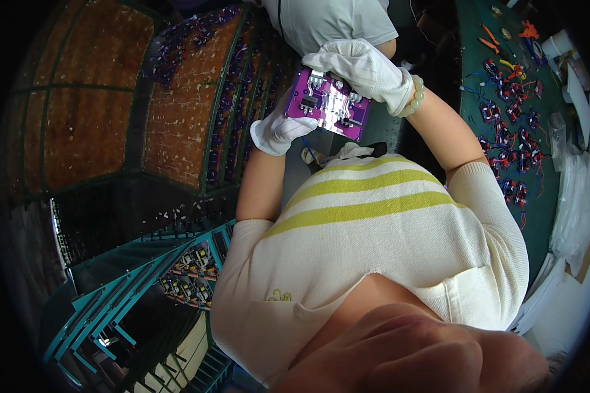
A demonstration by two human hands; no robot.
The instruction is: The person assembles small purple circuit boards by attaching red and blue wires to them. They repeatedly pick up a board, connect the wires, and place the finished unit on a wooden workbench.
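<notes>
Wearing one cream knit top (373, 249) with yellow-green stripes, the person holds one purple circuit board (334, 105) in front of the chest, between two white-gloved hands. The left hand (283, 133) grips the board's lower left side, its thumb laid along the near edge; the right hand (364, 71) closes over the upper right side, and one pale green bead bracelet (415, 96) circles that wrist. To the right, one green table (543, 203) bears more than a dozen small wired modules (491, 112), too tangled to count exactly, and one orange-handled tool (487, 44). To the left stand one teal frame (111, 295), with two rows of yellow-and-black assemblies (195, 259) beside it, and several brown panels (98, 46), with many purple boards (189, 33) near them, too crowded to number. Beyond the hands is one other person (331, 23) in a light grey shirt.
</notes>
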